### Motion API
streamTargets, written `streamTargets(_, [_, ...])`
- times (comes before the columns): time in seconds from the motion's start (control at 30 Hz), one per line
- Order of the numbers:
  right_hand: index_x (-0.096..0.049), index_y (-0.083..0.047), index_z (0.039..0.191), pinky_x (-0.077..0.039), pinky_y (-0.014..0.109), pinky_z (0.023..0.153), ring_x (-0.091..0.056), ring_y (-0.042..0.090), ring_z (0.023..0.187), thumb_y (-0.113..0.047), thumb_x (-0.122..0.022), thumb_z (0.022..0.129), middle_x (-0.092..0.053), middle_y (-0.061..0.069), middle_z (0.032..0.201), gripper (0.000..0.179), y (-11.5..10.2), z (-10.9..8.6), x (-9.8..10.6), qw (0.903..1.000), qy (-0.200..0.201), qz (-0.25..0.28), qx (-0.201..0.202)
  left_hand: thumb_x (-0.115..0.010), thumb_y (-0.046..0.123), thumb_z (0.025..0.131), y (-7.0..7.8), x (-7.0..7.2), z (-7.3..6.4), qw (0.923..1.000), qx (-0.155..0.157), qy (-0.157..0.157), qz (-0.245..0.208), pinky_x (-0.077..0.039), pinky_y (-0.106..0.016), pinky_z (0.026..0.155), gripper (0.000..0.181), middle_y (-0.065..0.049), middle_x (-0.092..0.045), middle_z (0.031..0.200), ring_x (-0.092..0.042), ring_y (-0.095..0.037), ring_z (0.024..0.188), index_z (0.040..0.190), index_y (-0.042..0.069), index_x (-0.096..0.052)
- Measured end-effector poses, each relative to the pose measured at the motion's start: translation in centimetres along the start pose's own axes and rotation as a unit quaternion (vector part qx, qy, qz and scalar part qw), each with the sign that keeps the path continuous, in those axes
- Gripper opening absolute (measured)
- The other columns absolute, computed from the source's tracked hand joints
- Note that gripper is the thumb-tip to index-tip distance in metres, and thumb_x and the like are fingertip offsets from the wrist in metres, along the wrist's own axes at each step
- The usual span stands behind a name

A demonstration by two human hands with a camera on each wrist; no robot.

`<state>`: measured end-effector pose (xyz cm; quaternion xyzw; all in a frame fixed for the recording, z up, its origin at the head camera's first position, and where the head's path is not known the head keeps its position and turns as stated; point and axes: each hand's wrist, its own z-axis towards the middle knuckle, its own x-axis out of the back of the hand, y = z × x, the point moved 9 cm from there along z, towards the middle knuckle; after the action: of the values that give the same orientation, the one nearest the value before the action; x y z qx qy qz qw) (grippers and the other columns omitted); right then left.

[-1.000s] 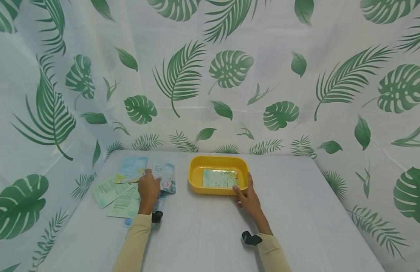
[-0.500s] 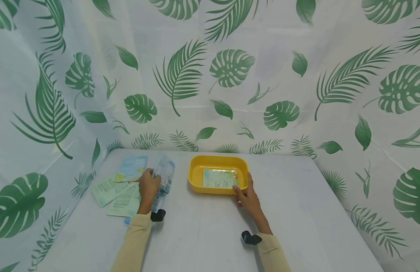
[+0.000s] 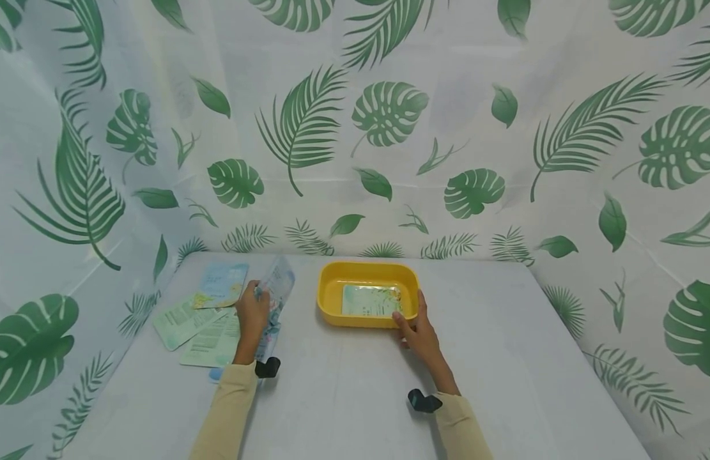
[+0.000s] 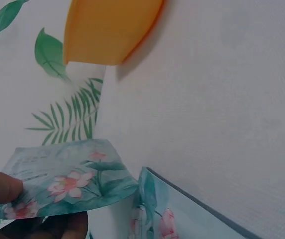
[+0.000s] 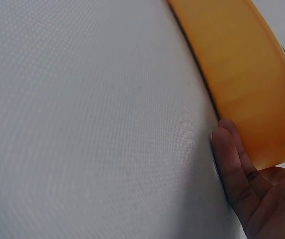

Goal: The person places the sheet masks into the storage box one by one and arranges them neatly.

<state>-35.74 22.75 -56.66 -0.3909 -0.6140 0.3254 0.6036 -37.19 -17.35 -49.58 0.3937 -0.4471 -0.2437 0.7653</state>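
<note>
My left hand [image 3: 253,316] pinches a blue sheet mask packet [image 4: 68,189] with pink lotus flowers, thumb on top and fingers beneath. The packet is tilted up from the table at its far end. Below it lies another blue lotus packet [image 4: 170,214], partly hidden by the hand in the head view. My right hand [image 3: 420,335] grips the near right corner of a yellow plastic container [image 3: 360,322], thumb over the rim and fingers against the outer wall [image 5: 242,74]. A pale green packet [image 3: 370,300] lies flat inside the container.
Left of my left hand lie two green packets, one farther out [image 3: 185,321] and one nearer [image 3: 212,342]. A blue packet with yellow flowers [image 3: 221,285] lies behind them. Leaf-printed sheeting [image 3: 308,128] rises behind the white table [image 3: 355,396].
The lotus packet in my left hand has been lifted and tilted, showing more of the packet beneath it. My right hand and the yellow container stay in place.
</note>
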Motion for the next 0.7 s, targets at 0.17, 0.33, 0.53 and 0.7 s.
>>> streamTargets(0.17, [0.003,-0.035,0.156,-0.057,0.030,0.061,-0.062,0.017,0.068,-0.057,-0.058,0.091,-0.064,0.013,0.089,0.092,0.25,-0.10,0.01,1.0000,0.001,0.001,-0.003,-0.049,0.011,0.101,-0.38,-0.06,-0.25,1.0000,-0.003,0.007,0.005,-0.048,-0.053,0.064,0.028,-0.029,-0.067,0.095,-0.061,-0.041,0.069,0.124,-0.002,-0.057])
streamTargets(0.33, [0.002,-0.035,0.156,-0.057,0.030,0.062,-0.062,0.017,0.069,-0.060,-0.057,0.090,-0.064,0.013,0.088,0.092,0.06,-0.13,0.05,1.0000,0.004,-0.004,0.002,-0.048,0.007,0.101,-0.36,0.14,-0.30,0.9999,-0.005,0.008,-0.009,-0.036,-0.036,0.047,0.031,-0.028,-0.063,0.079,-0.043,-0.019,0.043,0.129,-0.003,-0.055])
streamTargets(0.53, [0.003,-0.034,0.157,-0.057,0.030,0.062,-0.061,0.017,0.070,-0.057,-0.057,0.092,-0.065,0.013,0.087,0.091,-0.37,-0.14,0.04,1.0000,0.002,-0.002,0.008,-0.048,0.010,0.102,-0.16,0.42,0.00,0.9990,0.014,0.013,-0.039,-0.046,-0.045,0.058,0.032,-0.030,-0.065,0.099,-0.056,-0.031,0.059,0.130,-0.003,-0.055])
streamTargets(0.7, [0.004,-0.033,0.157,-0.057,0.030,0.062,-0.061,0.016,0.070,-0.049,-0.058,0.095,-0.065,0.013,0.088,0.089,-0.30,-0.07,-0.01,0.9999,-0.001,-0.001,0.010,-0.050,0.018,0.102,-0.38,0.03,0.17,0.9918,0.064,-0.010,-0.110,-0.047,-0.056,0.089,0.037,-0.028,-0.055,0.130,-0.057,-0.043,0.109,0.134,-0.001,-0.051])
